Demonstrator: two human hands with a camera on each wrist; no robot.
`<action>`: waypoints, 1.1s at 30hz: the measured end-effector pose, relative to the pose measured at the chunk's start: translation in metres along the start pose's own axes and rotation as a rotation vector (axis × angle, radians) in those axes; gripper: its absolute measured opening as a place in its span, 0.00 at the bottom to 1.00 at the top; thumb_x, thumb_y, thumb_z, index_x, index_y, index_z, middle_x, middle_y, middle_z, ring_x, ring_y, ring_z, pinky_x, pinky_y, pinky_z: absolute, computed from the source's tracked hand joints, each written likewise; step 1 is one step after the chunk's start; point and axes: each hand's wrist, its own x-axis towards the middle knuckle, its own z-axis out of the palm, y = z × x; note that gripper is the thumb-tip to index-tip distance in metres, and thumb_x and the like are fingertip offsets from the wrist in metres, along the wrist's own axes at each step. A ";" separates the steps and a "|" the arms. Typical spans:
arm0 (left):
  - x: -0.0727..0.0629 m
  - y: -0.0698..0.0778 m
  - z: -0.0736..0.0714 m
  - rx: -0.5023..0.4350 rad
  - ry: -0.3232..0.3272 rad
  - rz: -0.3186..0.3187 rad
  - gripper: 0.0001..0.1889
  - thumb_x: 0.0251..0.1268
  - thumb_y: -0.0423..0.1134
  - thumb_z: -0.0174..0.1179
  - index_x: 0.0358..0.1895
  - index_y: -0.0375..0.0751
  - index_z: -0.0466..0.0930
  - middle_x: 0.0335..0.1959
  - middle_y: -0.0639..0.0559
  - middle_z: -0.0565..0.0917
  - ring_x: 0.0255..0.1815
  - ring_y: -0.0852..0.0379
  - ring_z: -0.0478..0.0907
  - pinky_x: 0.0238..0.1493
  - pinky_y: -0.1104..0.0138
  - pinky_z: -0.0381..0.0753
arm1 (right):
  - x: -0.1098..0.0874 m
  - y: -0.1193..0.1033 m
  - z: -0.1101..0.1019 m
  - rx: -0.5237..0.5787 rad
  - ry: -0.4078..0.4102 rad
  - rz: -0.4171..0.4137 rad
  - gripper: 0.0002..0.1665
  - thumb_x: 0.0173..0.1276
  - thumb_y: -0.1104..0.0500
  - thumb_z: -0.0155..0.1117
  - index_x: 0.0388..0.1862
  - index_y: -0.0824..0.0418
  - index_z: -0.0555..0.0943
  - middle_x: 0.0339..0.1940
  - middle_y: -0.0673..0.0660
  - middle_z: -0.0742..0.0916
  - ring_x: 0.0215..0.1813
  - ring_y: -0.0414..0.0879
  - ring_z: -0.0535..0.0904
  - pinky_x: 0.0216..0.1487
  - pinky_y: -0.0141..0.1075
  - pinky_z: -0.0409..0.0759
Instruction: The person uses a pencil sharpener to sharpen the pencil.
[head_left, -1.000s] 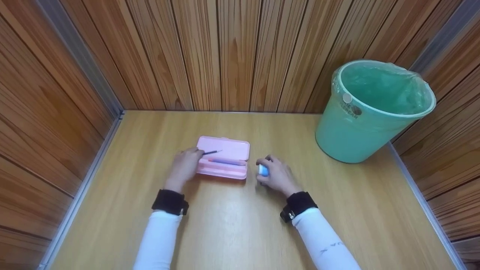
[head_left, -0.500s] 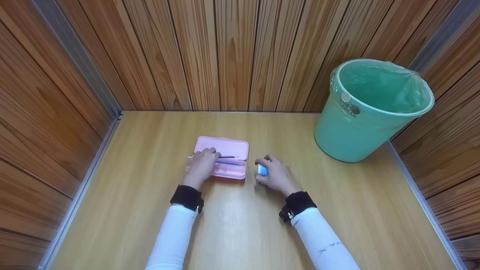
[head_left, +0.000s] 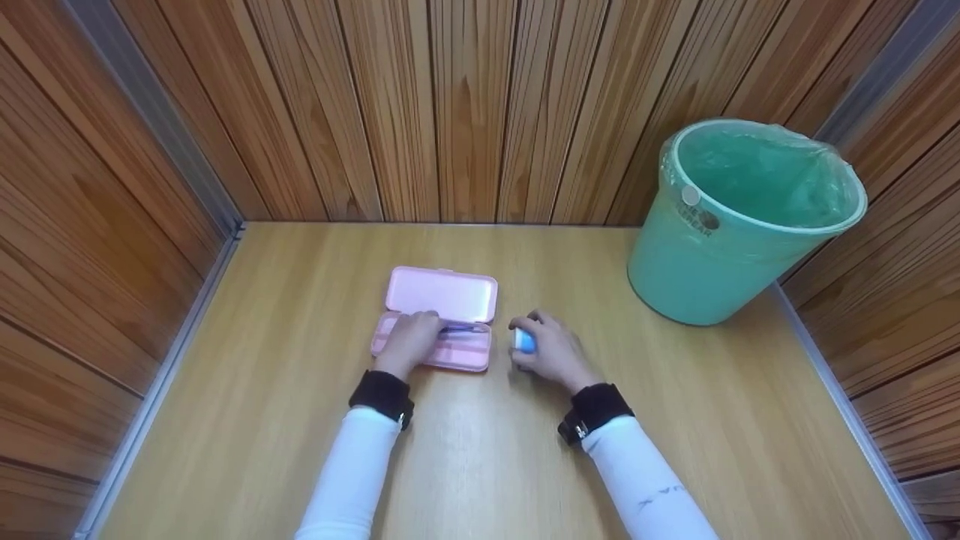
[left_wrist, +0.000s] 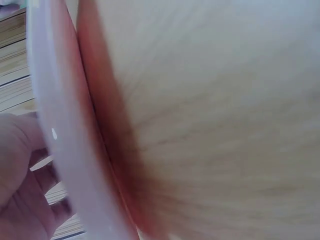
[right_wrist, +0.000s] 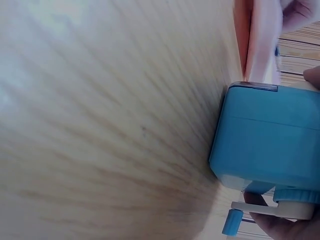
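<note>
The pink pencil case (head_left: 442, 294) lies with its lid folded back on the table, and my left hand (head_left: 409, 343) reaches down into its tray. My fingertips are at a dark, slim pencil (head_left: 454, 328) lying along the tray, pinching its near part; the hand covers the rest. In the left wrist view, curled fingers (left_wrist: 45, 175) show beyond the case's pale pink wall (left_wrist: 65, 125). To the right of the case, my right hand (head_left: 553, 350) grips a blue pencil sharpener (right_wrist: 270, 135) with a crank handle (right_wrist: 272, 210), close over the table.
A green bin (head_left: 697, 262) with a clear plastic liner stands at the back right. Wood-panelled walls (head_left: 472, 112) enclose the table (head_left: 465, 450) at the back and both sides.
My left hand has moved right and down into the tray, lowering the dark pencil there. The case has shifted slightly toward me. My right hand and the sharpener have stayed put.
</note>
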 end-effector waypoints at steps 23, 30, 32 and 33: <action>0.002 0.002 0.007 0.244 0.101 0.094 0.08 0.70 0.31 0.54 0.40 0.40 0.84 0.28 0.49 0.77 0.30 0.49 0.75 0.34 0.57 0.75 | -0.002 0.002 -0.002 -0.008 -0.011 0.026 0.29 0.59 0.45 0.72 0.61 0.44 0.79 0.53 0.52 0.76 0.50 0.51 0.74 0.51 0.50 0.74; 0.005 0.002 0.007 0.268 0.082 0.079 0.09 0.70 0.30 0.53 0.40 0.38 0.84 0.31 0.45 0.79 0.32 0.46 0.76 0.36 0.54 0.76 | -0.003 0.001 -0.003 0.008 -0.018 0.019 0.30 0.59 0.46 0.71 0.61 0.44 0.79 0.54 0.52 0.76 0.51 0.52 0.74 0.51 0.50 0.74; 0.005 0.002 0.007 0.231 0.083 0.061 0.08 0.71 0.31 0.52 0.38 0.38 0.83 0.30 0.45 0.78 0.31 0.46 0.75 0.37 0.54 0.75 | -0.003 0.000 -0.003 0.011 -0.021 0.021 0.30 0.59 0.46 0.71 0.61 0.44 0.79 0.55 0.53 0.76 0.52 0.52 0.74 0.52 0.51 0.73; 0.005 0.002 0.006 0.231 0.084 0.064 0.08 0.70 0.31 0.52 0.37 0.38 0.82 0.30 0.45 0.78 0.31 0.46 0.75 0.37 0.54 0.75 | -0.003 0.000 -0.003 0.012 -0.023 0.022 0.30 0.59 0.46 0.71 0.62 0.44 0.79 0.56 0.53 0.76 0.52 0.52 0.74 0.53 0.51 0.73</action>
